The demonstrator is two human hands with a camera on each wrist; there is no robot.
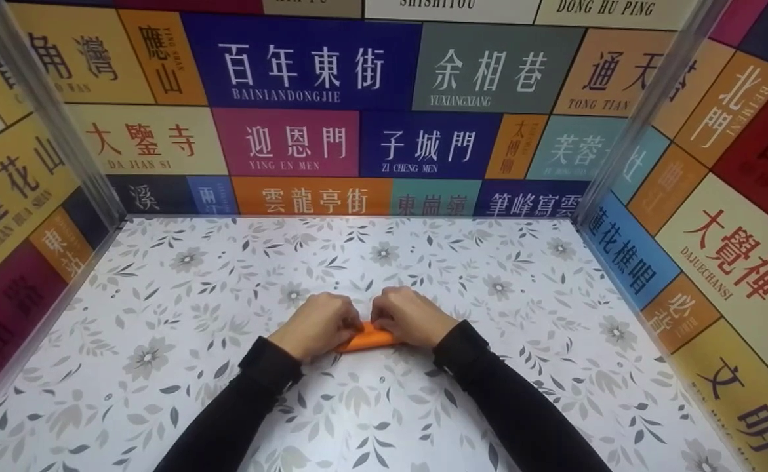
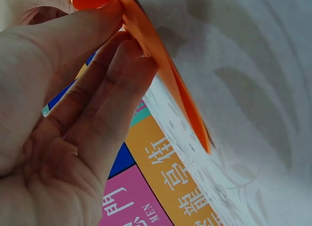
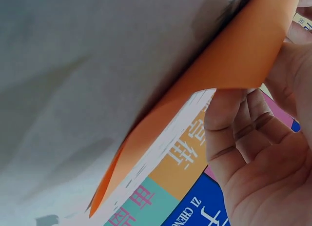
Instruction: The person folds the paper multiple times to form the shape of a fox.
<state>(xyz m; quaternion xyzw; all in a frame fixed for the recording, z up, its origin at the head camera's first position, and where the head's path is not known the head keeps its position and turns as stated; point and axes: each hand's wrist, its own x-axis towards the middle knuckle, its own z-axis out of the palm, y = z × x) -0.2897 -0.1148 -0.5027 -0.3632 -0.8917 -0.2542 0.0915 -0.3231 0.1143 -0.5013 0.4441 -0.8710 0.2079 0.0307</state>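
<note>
A piece of orange paper [image 1: 366, 338], folded over on itself, lies low on the patterned table between the two hands. My left hand [image 1: 323, 322] pinches its left part; the left wrist view shows thumb and fingertips on the paper [image 2: 155, 55], whose folded layers narrow to a pointed end. On the other side my right hand [image 1: 414, 316] grips the paper near its top edge. In the right wrist view the fingers of the right hand [image 3: 265, 148] curl behind the sheet [image 3: 219, 60], and its layers part slightly at the lower tip.
The white tabletop [image 1: 161, 288] carries a grey leaf and flower print. Behind it stands a wall [image 1: 292, 72] of coloured panels with Chinese lettering, with similar side walls at left and right. Clear corner strips [image 1: 42, 105] edge the walls.
</note>
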